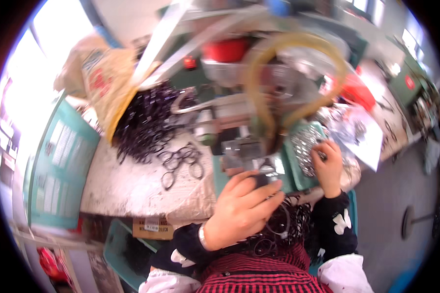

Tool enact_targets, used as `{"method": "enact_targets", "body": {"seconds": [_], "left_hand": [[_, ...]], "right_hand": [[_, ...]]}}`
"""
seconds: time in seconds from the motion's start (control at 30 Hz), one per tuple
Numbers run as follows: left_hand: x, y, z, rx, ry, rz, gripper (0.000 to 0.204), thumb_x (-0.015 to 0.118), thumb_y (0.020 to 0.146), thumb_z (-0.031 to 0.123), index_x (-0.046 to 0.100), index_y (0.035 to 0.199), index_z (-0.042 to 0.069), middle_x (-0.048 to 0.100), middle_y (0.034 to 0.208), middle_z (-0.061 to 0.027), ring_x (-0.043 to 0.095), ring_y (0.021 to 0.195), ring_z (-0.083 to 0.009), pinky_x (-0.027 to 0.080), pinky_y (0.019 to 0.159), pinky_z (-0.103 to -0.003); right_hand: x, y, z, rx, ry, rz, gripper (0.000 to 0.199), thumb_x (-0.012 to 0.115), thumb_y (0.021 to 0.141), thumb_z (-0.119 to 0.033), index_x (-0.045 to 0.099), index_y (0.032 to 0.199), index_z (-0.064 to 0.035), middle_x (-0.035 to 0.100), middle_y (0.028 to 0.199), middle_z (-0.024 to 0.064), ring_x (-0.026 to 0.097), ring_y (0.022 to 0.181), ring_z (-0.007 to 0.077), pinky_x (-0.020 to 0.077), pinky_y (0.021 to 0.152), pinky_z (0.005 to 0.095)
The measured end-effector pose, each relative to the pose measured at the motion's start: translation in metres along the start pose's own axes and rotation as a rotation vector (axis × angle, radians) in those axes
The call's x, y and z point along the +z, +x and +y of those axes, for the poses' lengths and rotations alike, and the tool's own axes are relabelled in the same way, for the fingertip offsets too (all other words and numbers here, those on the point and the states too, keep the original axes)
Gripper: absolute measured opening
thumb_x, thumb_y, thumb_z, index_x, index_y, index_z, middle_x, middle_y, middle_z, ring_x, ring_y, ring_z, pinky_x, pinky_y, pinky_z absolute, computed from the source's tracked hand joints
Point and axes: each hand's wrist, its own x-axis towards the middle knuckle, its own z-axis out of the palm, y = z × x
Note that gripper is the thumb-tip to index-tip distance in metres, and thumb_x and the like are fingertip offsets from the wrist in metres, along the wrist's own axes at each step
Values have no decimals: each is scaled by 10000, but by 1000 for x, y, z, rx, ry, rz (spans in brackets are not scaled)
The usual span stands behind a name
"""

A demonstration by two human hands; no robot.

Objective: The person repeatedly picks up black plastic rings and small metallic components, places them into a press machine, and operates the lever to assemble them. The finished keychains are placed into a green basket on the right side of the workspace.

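My left hand (242,210) is at the front of a small bench machine (249,151), its fingers bent close to the machine's metal block. A thin eyeglass frame (284,222) hangs from under those fingers, its upper part hidden by the hand. Over to the right, my right hand (329,168) reaches into a green tray (303,182) of small shiny metal pieces (305,146). Its thumb and fingers pinch together at a small dark spot, too small to name. Many dark frames (300,219) lie below my hands, at my lap.
A heap of dark frames (144,117) spills beside a yellow sack (102,78); several loose ones (181,163) lie nearer. A blurred yellow hose (342,53) loops above the machine. Left stands a teal board (63,161); a teal bin (117,244) sits below the table. White paper (371,132) lies right.
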Motion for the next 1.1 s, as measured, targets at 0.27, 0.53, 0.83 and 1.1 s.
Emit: {"method": "enact_targets", "body": {"seconds": [0.27,0.53,0.83,1.1], "left_hand": [[24,-25,-5,9,-203,152,369,706,733,80,681,1098,26,658,1286,-100,617,1020,-263,463,1091,-511],[-14,-98,57,-561,-1163,-267,848,734,923,246,270,1602,41,706,945,-134,700,812,-326,566,771,-394],[-83,-101,-126,-680,139,475,106,683,940,36,695,1045,43,705,970,-59,616,805,-129,496,714,-264],[-14,-119,-157,-642,379,198,92,688,833,9,706,903,65,676,879,-95,610,861,-331,489,769,-425]], "right_hand": [[3,-10,26,-153,-381,-222,168,773,819,-107,691,945,-30,529,1437,272,429,1407,424,354,1149,479],[-1,-10,11,-169,-171,-141,133,730,848,-48,678,961,-1,716,1022,148,670,996,326,498,923,378],[7,-5,-3,153,326,-71,68,689,909,-10,669,974,-8,658,852,2,579,810,79,464,769,233],[-25,-36,3,284,181,-11,171,725,879,-5,730,1048,25,718,890,27,636,842,90,498,861,252]]}}
